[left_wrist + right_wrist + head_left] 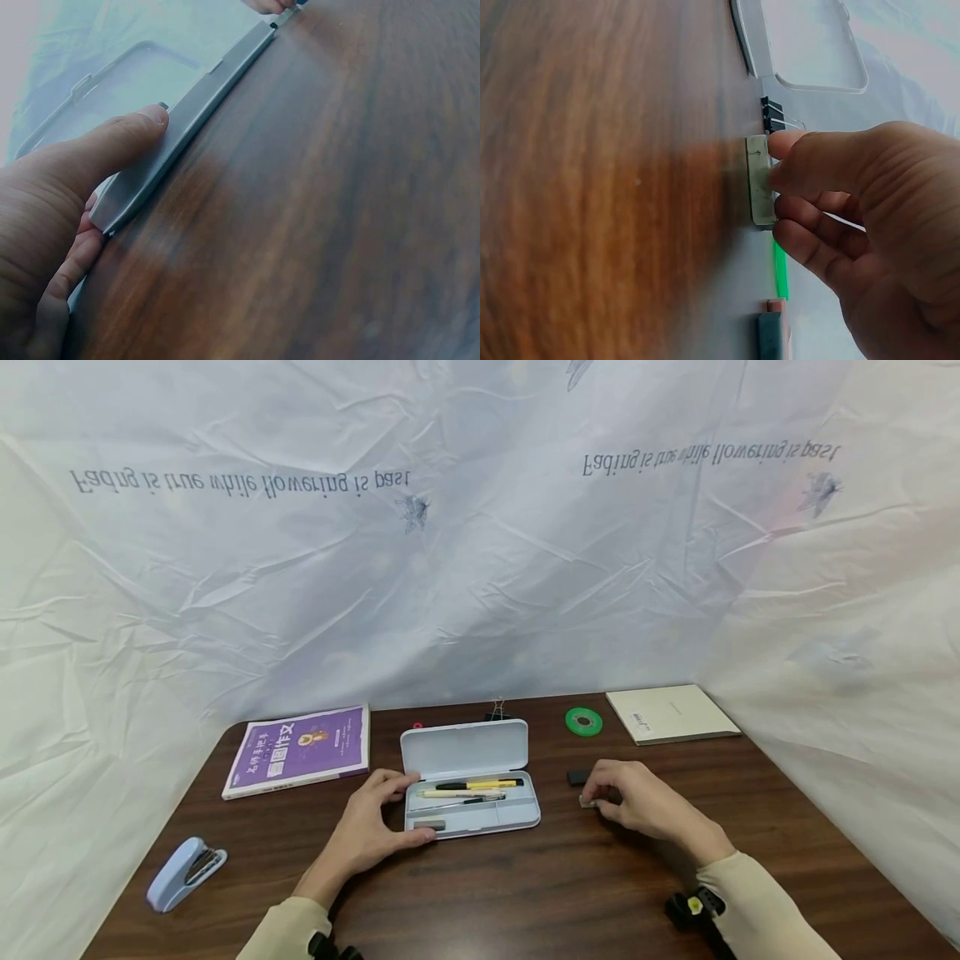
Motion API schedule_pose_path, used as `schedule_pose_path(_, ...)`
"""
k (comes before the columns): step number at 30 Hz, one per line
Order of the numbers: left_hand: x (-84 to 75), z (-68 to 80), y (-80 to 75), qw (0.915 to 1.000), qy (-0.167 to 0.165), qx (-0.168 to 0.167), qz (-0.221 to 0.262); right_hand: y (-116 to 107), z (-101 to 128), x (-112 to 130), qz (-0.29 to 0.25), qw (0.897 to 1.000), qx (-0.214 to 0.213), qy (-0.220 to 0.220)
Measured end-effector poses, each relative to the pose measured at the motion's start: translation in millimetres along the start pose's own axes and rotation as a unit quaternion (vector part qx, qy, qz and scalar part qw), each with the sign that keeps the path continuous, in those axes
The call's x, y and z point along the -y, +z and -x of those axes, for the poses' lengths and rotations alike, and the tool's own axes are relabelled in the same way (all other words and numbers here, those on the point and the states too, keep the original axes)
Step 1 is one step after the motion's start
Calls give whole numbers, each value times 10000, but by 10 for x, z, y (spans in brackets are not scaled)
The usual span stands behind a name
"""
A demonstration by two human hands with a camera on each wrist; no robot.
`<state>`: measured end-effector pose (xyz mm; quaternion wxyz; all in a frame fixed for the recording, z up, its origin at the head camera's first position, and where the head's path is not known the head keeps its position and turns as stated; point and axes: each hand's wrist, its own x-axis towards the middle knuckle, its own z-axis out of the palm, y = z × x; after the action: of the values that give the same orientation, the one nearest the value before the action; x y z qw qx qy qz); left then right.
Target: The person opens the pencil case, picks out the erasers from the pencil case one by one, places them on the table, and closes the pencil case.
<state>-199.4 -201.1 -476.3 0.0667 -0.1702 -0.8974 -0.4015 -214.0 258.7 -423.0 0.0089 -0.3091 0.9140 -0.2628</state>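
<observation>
Logged from my remote station, left to right on the table (480, 902): one blue stapler (183, 874); one purple book (303, 747); one left hand (363, 827), fingers and thumb clamped on the left end of a pencil case (465, 750), lid raised, pens (480, 785) inside. To its right I list one dark block (577, 777), one green ring (573, 722), one small pale block (758, 184) pinched by the right hand's (637, 797) thumb and fingers, and one cream notebook (671, 714).

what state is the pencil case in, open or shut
Open: the pencil case has its lid raised, pens showing inside.
</observation>
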Motion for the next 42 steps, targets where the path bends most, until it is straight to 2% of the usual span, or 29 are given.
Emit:
schedule_pose_path(12, -14, -5, -8, 10000, -73, 59, -27, -27, 8, 34, 51, 10000, -58, 54)
schedule_pose_path(17, -30, -16, -6, 9999, -61, 93, -31, -68, 21, 78, -85, 9985, -523, 101)
schedule_pose_path(22, -24, -4, -8, 10000, -76, 58, 5, -98, -36, 161, -271, 9949, -969, -120)
schedule_pose_path(31, -7, 15, -15, 10000, -74, -1, 7, -100, -326, 488, -403, 9925, -1096, -359)
schedule_pose_path(38, -5, 9, -12, 10000, -60, 13, -29, 13, -632, 756, -879, 9864, -1045, -911)
schedule_pose_path(42, -6, 3, -7, 10000, -52, 15, -21, 71, -780, 911, -915, 9848, -1019, -1066)
